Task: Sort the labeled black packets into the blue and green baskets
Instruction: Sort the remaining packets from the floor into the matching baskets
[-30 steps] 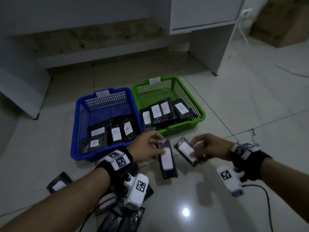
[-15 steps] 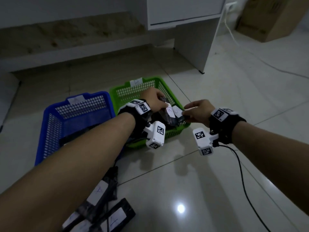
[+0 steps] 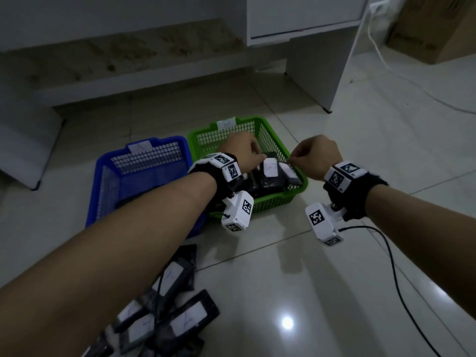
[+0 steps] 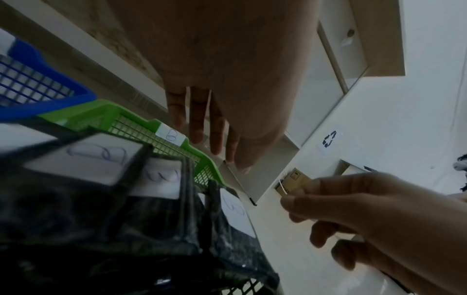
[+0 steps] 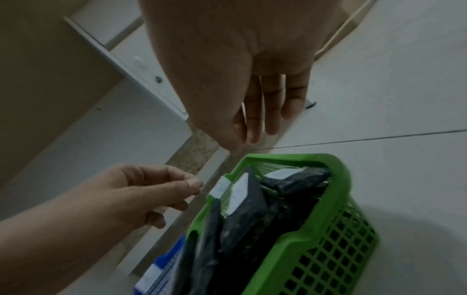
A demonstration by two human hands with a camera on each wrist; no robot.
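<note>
The green basket (image 3: 304,182) holds several black packets (image 3: 270,168) with white labels, leaning side by side. My left hand (image 3: 245,153) hovers over the basket's middle and my right hand (image 3: 314,158) over its right rim; both have loosely bent fingers and hold nothing. In the left wrist view the labels on the packets (image 4: 83,157) and on the green basket (image 4: 111,111) read B. The right wrist view shows the same packets (image 5: 242,199) in the green basket (image 5: 336,199). The blue basket (image 3: 103,166) stands to the left, largely hidden by my left forearm. Several more packets (image 3: 185,321) lie on the floor near me.
A white desk leg (image 3: 316,73) stands behind the baskets, and a cardboard box (image 3: 425,34) sits at the far right. A black cable (image 3: 394,279) trails from my right wrist across the tiled floor. A low step runs along the back wall.
Both hands carried a packet from the floor in front of the baskets into the green basket and let go. The view has moved closer to the baskets.
</note>
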